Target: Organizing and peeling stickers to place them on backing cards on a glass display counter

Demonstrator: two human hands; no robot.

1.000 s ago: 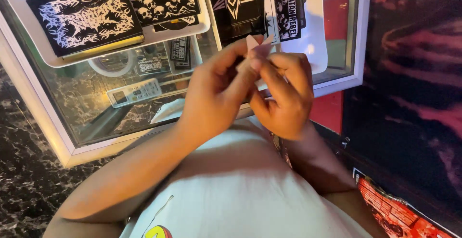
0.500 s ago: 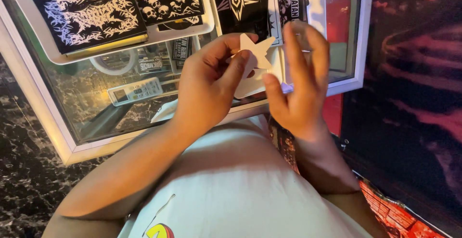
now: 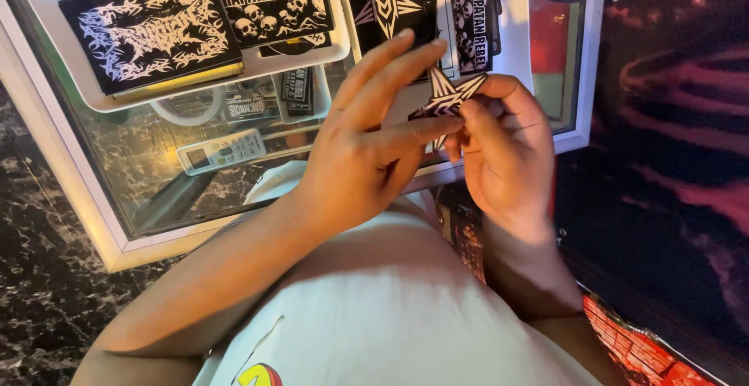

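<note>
- Glass (image 3: 168,179) of a white-framed display case (image 3: 74,187) is seen filling the upper left of the view, set on a dark marbled surface (image 3: 31,292); small stickers and a white ring are visible beneath the pane.
- Dark red and black cloth (image 3: 671,160) is seen along the right side, beside the case frame.
- A white shirt (image 3: 406,316) is seen at the bottom centre, worn by the person whose arms reach up from it.
- A white tray (image 3: 47,12) is placed on top of the glass at the upper left, and two black patches are laid in it: a large patch with spiky white lettering (image 3: 148,31) and, just beside it to the right, a patch with skulls (image 3: 275,8).
- A black patch with a pale star (image 3: 388,0) is laid further right on the case top, next to a narrow black strip patch (image 3: 473,19).
- The left hand (image 3: 367,152) is held over the near edge of the case, its upper fingers spread and extended, while the thumb and lower fingers are closed onto a small piece.
- The right hand (image 3: 503,148) is held just beside it, its thumb and forefinger pinched on the same piece from the other side.
- A small star-shaped black and white sticker (image 3: 446,97) is gripped between the two hands, held in the air above the case frame, its points standing clear above the fingertips.
</note>
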